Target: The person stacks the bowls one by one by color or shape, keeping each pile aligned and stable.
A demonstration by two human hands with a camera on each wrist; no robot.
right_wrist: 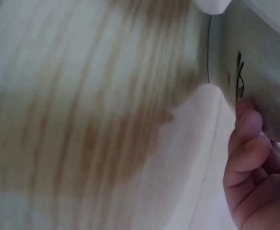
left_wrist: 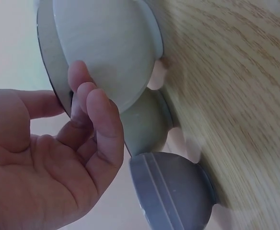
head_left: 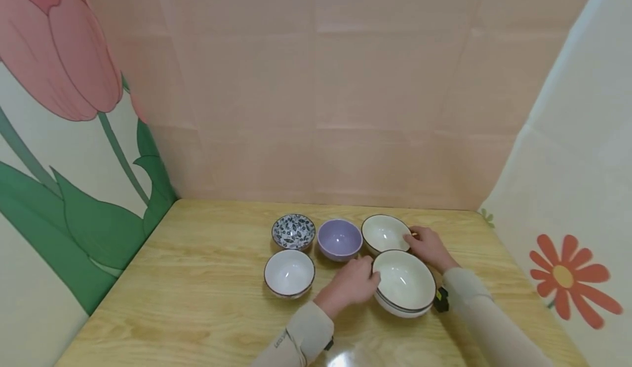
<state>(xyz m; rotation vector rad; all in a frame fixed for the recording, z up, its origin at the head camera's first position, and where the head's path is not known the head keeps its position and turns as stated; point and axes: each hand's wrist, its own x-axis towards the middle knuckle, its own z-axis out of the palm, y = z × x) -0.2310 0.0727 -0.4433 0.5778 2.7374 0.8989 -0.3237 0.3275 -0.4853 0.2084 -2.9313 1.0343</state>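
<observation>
On woodgrain table point(head_left: 187, 279), peach backdrop point(head_left: 316, 109), left grip point(head_left: 351, 282) pinching stacked bowl point(head_left: 405, 279), right grip point(head_left: 430, 247) pinching rear cream bowl point(head_left: 385, 232)

The left hand point(left_wrist: 53, 158) pinches stacked pale bowls point(left_wrist: 106, 43). A greenish bowl point(left_wrist: 147, 122) and a blue-gray bowl point(left_wrist: 176, 189) stand on the table point(left_wrist: 240, 100).

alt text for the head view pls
A person's left hand grips a nested stack of cream bowls while the right hand holds another cream bowl behind it. Left of them on the wood-grain table stand a purple bowl, a floral-patterned bowl and a white bowl.
</observation>
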